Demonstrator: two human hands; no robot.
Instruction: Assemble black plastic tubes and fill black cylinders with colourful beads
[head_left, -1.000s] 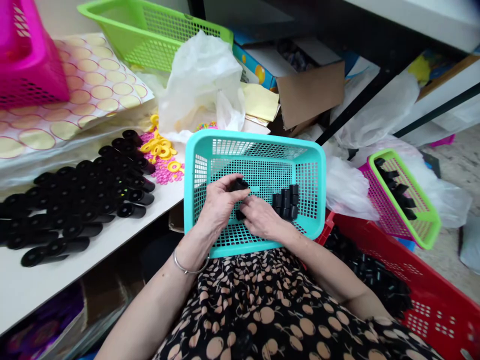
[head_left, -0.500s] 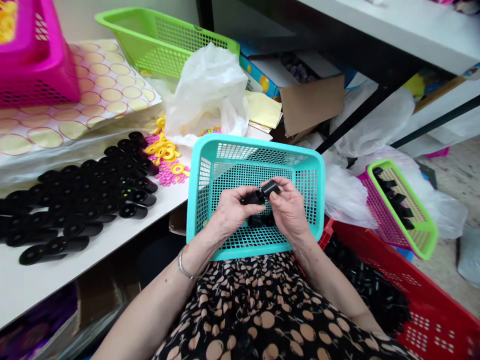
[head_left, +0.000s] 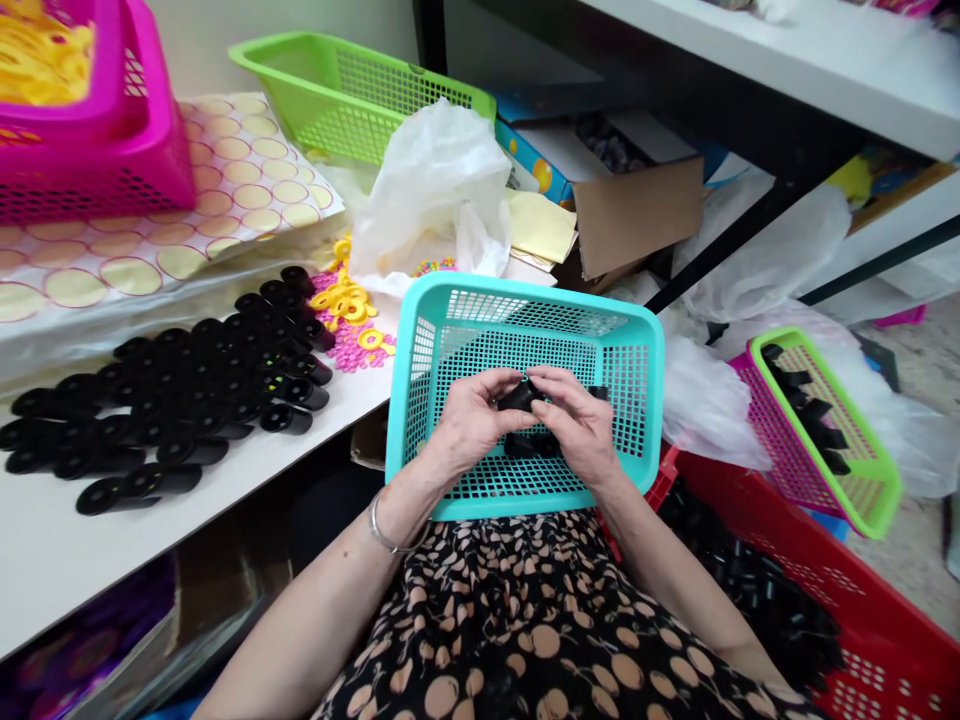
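Observation:
Over the turquoise basket (head_left: 525, 305) on my lap, both hands meet around a small black plastic piece (head_left: 517, 397). My left hand (head_left: 471, 418) curls its fingers on the piece from the left. From the right, my right hand (head_left: 574, 422) pinches the same piece, thumb and fingers closed. More black pieces (head_left: 534, 443) lie in the basket just under my hands, mostly hidden by them. A metal bangle (head_left: 386, 528) circles my left wrist.
Several black flanged tubes (head_left: 187, 390) lie in rows on the white table at left, beside yellow and pink rings (head_left: 349, 320). A pink basket (head_left: 90, 130), green basket (head_left: 352, 90), plastic bag (head_left: 435, 190) and cardboard box (head_left: 630, 200) stand behind. A red crate (head_left: 825, 590) and a pink-green basket (head_left: 817, 420) sit right.
My right hand rose from the basket floor with a black piece and joined my left hand. The two pieces have been pushed together between both hands. The view shifted slightly left.

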